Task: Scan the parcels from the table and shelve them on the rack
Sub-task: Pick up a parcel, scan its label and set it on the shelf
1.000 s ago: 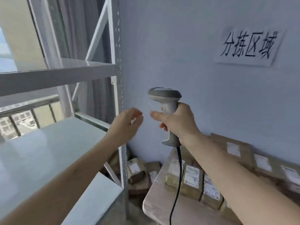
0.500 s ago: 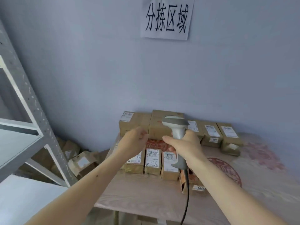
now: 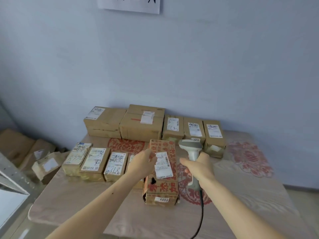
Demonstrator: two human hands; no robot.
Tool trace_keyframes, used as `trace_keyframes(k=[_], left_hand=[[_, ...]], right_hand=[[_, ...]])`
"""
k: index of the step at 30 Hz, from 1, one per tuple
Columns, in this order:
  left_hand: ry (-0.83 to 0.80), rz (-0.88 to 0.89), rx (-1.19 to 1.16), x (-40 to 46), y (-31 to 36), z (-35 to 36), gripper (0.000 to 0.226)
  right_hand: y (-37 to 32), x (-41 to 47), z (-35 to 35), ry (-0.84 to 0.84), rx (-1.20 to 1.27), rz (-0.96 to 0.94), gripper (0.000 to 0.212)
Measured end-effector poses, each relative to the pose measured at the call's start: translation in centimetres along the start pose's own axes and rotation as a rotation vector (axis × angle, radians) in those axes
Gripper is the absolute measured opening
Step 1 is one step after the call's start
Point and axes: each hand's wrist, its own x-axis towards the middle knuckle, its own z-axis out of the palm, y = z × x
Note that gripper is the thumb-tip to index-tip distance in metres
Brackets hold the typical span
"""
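At a wooden table (image 3: 72, 200) pushed against a pale blue wall (image 3: 155, 66), a person's left hand (image 3: 142, 163) reaches onto a red-printed parcel (image 3: 162, 183) lying near the middle of the tabletop, fingers curled over its left edge beside a torn white shipping label (image 3: 163, 167); whether the hand fully grips the box cannot be told. A small sticker reading 4068 (image 3: 163, 199) marks the parcel's near end. Just to the right, the right hand (image 3: 198, 168) is wrapped firmly around the handle of a grey barcode scanner (image 3: 190, 147), its head raised above the knuckles and its dark cable (image 3: 201, 213) trailing toward the near edge of the table. Left of the held parcel, a row of four small labelled boxes (image 3: 94, 161) sits side by side, some with handwritten numbers. Along the wall stand five more brown parcels (image 3: 141, 125), the two on the left larger. Red paper-cut designs (image 3: 248, 156) decorate the tabletop. Loose cartons (image 3: 44, 163) lie on the floor at the left, next to a corner of the grey metal rack (image 3: 12, 180). A paper sign (image 3: 129, 4) hangs on the wall above.
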Motion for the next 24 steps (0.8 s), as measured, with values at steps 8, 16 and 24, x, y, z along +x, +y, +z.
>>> trace_keyframes(k=[8,16,24], left_hand=[[-0.071,0.057,0.019,7.9,4.7,4.6,0.026],[-0.17,0.112,0.012,16.9,10.0,10.3,0.027],[-0.266,0.041,0.033,21.5,13.9,19.8,0.03]], right_hand=[[3.0,8.4,-5.5,0.107,-0.026,0.126,0.021],[4.1,17.1,-10.6,0.278,-0.053,0.17,0.015],[8.4,26.4,-13.2,0.354,-0.092,0.147,0.027]])
